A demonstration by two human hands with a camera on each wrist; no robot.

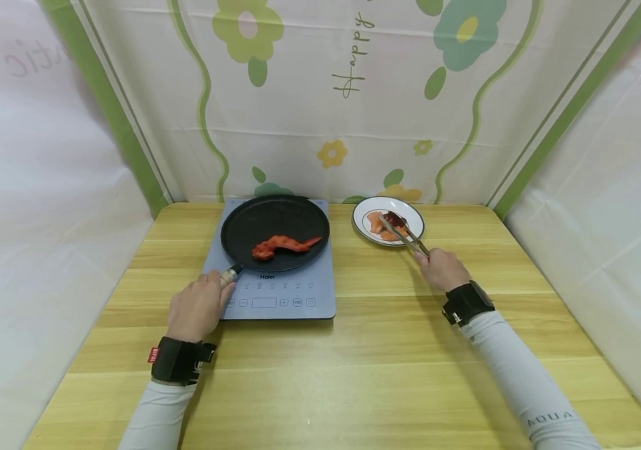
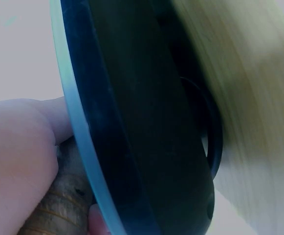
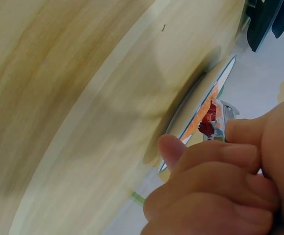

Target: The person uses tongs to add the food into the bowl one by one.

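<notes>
My left hand (image 1: 195, 307) grips the handle (image 1: 230, 276) of a flat black frying pan (image 1: 269, 215). A red piece of marinated meat, shaped like a chicken wing (image 1: 283, 245), lies in the pan's near part. In the left wrist view, fingers wrap the wood-look handle (image 2: 61, 203) beside the cooktop's edge. With curled fingers, my right hand (image 1: 445, 270) holds metal tongs (image 1: 409, 239), their tips over a white plate (image 1: 364, 211). A dark red piece (image 1: 394, 219) sits at the tong tips, among orange pieces (image 1: 375, 222) on the plate.
The pan stands on a Haier induction cooktop (image 1: 320, 303) with touch controls along its front. A wooden table (image 1: 309, 381) carries the cooktop and plate. Behind the table's back edge hangs a flowered cloth (image 1: 297, 112), with white cloth (image 1: 607, 187) at both sides.
</notes>
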